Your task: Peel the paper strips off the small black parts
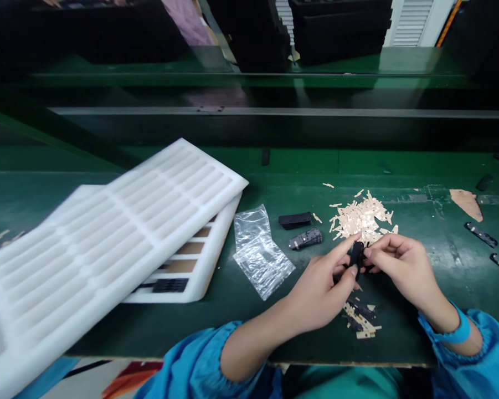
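Observation:
My left hand [324, 285] grips a small, narrow black plastic part [356, 256] between thumb and fingers. Close against its right side, my right hand [399, 260] is closed in a pinch; what lies between those fingertips is too small and hidden to make out. Just beyond both hands spreads a heap of small cream-coloured strips [359, 215]. Below them on the bench lies a little pile of cream and black scraps [362, 318]. To the left of my left hand are a stack of black parts with metal bits [306, 239] and a plain black stack [294, 220].
White foam trays [120, 216] with slots overlap on the left, the lower one holding black parts [170, 285]. Clear plastic bags [261, 255] lie beside them on the green bench [415, 332]. Loose black parts [481, 234] and a tan scrap [466, 204] are at the right.

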Demonstrator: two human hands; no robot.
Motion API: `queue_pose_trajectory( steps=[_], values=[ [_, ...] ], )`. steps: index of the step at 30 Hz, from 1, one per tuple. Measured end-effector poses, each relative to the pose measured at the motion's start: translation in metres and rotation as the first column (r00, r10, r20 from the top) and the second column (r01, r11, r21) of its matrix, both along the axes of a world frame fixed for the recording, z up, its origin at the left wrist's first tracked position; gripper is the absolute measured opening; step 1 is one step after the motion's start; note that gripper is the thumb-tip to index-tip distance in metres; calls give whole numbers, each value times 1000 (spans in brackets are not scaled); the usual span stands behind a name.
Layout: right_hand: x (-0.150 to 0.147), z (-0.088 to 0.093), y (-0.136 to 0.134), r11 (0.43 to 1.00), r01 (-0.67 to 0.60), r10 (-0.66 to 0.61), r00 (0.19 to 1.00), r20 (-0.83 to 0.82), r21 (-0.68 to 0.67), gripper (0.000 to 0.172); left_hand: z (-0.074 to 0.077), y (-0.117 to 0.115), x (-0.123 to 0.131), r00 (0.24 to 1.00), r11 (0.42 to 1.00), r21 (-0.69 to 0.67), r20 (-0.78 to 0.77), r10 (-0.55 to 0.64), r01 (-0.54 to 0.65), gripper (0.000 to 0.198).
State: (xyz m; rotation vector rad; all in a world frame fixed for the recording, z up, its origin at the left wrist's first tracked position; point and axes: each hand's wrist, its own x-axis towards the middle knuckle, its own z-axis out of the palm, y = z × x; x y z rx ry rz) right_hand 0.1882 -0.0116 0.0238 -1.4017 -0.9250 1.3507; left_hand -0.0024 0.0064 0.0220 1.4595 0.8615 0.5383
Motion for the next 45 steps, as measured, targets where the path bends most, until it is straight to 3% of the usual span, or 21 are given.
queue_pose_trajectory(
  steps=[27, 45],
  values=[
    [-1, 1, 1, 1000, -8, 8, 1000, 14, 4, 25, 2, -1, -1, 1000, 1000, 22, 7, 4, -4, 59],
    [0, 1, 0, 1000, -11, 10, 999, 41, 17, 14, 3, 0, -2, 1000, 1000, 8, 14, 18, -18, 60]
  ],
)
